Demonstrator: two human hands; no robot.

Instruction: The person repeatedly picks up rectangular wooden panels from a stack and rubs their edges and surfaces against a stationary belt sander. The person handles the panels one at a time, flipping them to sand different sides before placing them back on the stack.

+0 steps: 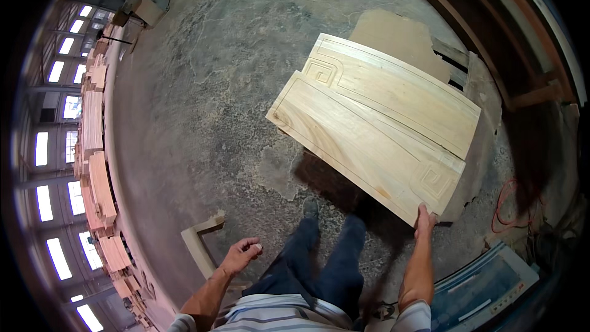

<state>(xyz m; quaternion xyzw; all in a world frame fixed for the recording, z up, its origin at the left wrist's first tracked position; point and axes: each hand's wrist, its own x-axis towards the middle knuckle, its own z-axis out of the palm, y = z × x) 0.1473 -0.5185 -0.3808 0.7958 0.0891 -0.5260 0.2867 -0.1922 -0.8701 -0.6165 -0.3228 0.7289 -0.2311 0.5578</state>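
Note:
Two pale wooden panels lie side by side on a raised support, each with a carved square spiral at one corner and a grooved border line. The near panel [362, 144] partly overlaps the far panel [405, 98]. My right hand [424, 222] grips the near panel's close right corner, thumb on top and fingers out of sight beneath. Away from the panels, my left hand [241, 254] hangs to the left of my legs with its fingers curled. A small whitish spot shows at its fingertips, too small to name.
Brown cardboard [393, 34] lies behind the panels. An angled wooden frame piece [198, 249] stands near my left hand. At right are a dark wooden frame [473, 31], a red hose [505, 206] and a blue-topped machine [482, 289]. Timber stacks [93, 123] line the left.

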